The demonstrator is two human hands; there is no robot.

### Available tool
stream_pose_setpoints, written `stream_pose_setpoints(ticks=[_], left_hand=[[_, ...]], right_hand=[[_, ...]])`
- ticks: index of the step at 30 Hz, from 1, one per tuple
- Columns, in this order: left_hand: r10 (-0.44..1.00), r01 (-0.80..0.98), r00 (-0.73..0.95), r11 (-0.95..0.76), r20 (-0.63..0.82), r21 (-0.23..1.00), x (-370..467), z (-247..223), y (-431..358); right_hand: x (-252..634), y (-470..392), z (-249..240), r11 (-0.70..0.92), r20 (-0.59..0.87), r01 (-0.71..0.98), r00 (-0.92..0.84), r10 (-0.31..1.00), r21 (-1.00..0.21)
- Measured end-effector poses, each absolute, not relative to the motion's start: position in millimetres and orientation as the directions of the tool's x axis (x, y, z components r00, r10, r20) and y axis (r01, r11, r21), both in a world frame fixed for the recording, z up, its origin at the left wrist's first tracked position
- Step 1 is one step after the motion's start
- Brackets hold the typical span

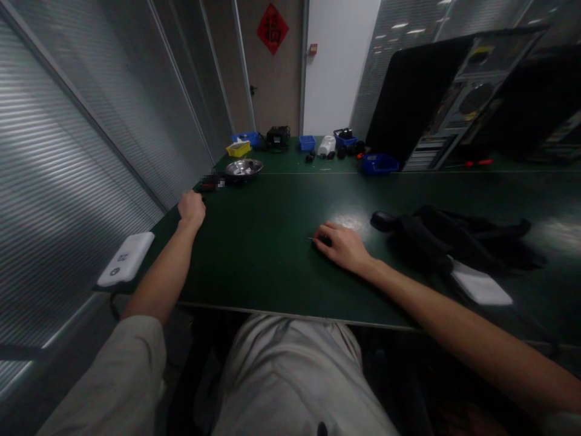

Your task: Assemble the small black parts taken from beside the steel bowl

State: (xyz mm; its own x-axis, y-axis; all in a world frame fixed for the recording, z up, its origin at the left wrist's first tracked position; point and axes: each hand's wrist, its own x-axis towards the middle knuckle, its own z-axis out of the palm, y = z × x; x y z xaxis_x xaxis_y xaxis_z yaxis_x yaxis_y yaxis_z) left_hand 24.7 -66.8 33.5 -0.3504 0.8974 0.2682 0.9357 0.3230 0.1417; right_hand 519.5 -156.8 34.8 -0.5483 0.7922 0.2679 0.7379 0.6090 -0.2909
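Observation:
My right hand rests on the dark green table, fingers curled together. A thin, pale metal tip sticks out to the left from between its thumb and fingers; the rest of this thin tool is hidden in the hand. Farther left, my left hand is closed like a fist at the table's left edge. A small dark bit shows beside its knuckles, too unclear to name. Just beyond that hand lies a dark, partly blurred object, close to a shiny metal bowl with small things inside.
A white box-like device lies at the left corner. Black straps or cloth and a white slab lie to the right. Behind stand blue bins, a yellow bin and an open computer case.

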Motion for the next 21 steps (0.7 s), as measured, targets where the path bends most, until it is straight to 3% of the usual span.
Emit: stream_pose_setpoints(ticks=[7,10,15,18,21], left_hand=[[0.883,0.927,-0.357,0.294,0.305,0.234,34.9,47.1,-84.2],[0.913,0.933,-0.285,0.194,0.292,0.303,54.8,56.5,-87.1],[0.957,0.900,0.027,-0.149,0.289,0.410,145.6,60.1,-94.3],[0.908,0.733,0.318,-0.418,0.273,0.536,213.8,54.1,-109.9],[0.842,0.615,0.469,-0.528,0.266,0.586,261.7,48.2,-124.2]], right_hand=[[515.9,-156.2,40.9,0.620,0.244,0.739,-0.570,0.784,-0.264],[513.9,-154.1,45.7,0.610,0.201,0.733,-0.576,0.792,-0.302],[506.8,-143.6,50.0,0.546,0.181,0.744,-0.520,0.835,-0.385],[500.6,-135.0,48.4,0.487,0.210,0.737,-0.443,0.872,-0.469],[495.3,-127.0,45.6,0.428,0.274,0.713,-0.330,0.904,-0.555]])
